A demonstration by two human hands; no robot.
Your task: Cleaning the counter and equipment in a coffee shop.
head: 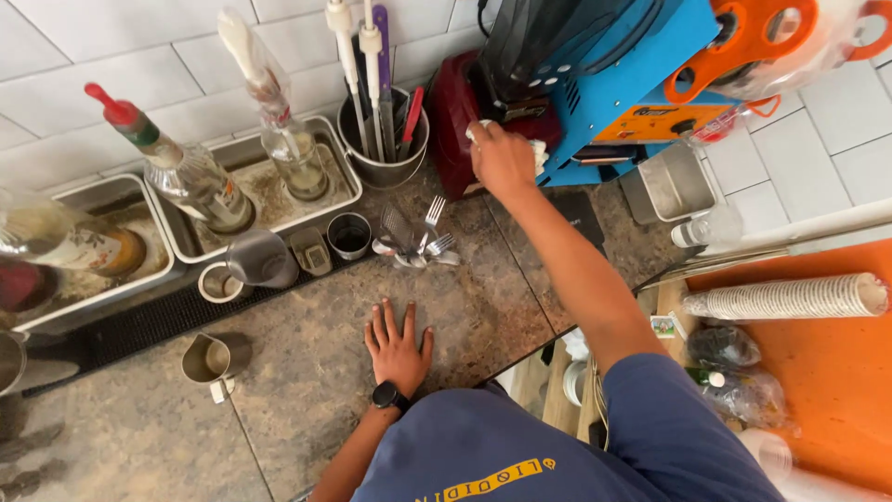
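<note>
Here, in the head view, my right hand [502, 158] reaches far forward, its grip closed on a crumpled white cloth [534, 151] pressed against the dark red machine [455, 125] at the worktop's back edge. My left hand [398, 346] lies flat and open on the mottled brown stone worktop [307, 372], holding nothing. A cluster of steel forks [423, 244] sits between them; the blue machine [613, 84] crowds the cloth's right, so open room lies leftward.

The worktop [307, 372] is mottled brown and grey stone. A white cloth [537, 153] lies against a dark red machine [455, 121] beside a bright blue one [632, 65]. The bottle [186, 172] has a red spout, and the tiles [111, 56] are white.
</note>
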